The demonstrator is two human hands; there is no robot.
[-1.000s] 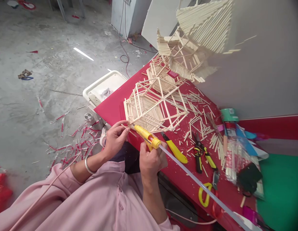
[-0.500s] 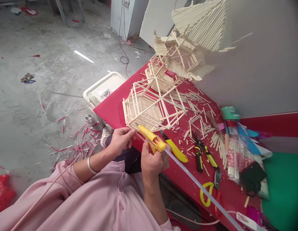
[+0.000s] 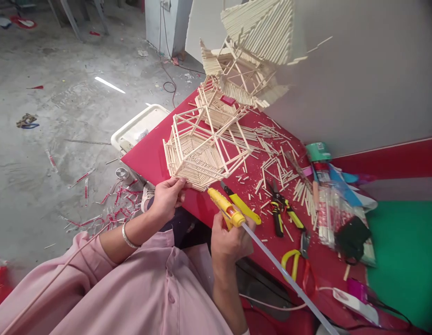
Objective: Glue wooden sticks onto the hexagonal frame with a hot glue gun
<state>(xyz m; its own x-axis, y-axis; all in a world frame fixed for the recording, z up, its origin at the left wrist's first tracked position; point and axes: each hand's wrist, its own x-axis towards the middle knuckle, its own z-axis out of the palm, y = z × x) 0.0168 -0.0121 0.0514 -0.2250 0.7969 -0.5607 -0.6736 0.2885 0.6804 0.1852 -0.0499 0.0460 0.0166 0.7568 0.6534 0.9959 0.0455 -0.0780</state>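
Note:
My right hand (image 3: pixel 231 239) is wrapped around a yellow hot glue gun (image 3: pixel 224 204), its nozzle pointing up and left. A long translucent glue stick (image 3: pixel 282 270) trails from its back. My left hand (image 3: pixel 167 200) is closed, thumb and finger pinching a thin wooden stick (image 3: pixel 194 185) along the near edge of the stick structure (image 3: pixel 202 160). That structure has a woven-looking polygonal base and an open frame of sticks. The nozzle is close to its near corner; whether it touches is unclear.
Behind stands a taller stick model (image 3: pixel 257 37) with a slatted roof. On the red table (image 3: pixel 146 153) lie a yellow utility knife (image 3: pixel 245 208), pliers (image 3: pixel 280 209), scissors (image 3: pixel 295 260), loose sticks (image 3: pixel 278 167) and plastic packets (image 3: pixel 327 214). A white power strip (image 3: pixel 355 304) sits lower right.
The glue gun has shifted right and slightly down, away from my left fingers. The stick now lies against the structure's near edge. The whole view has shifted, with the table scene appearing further left.

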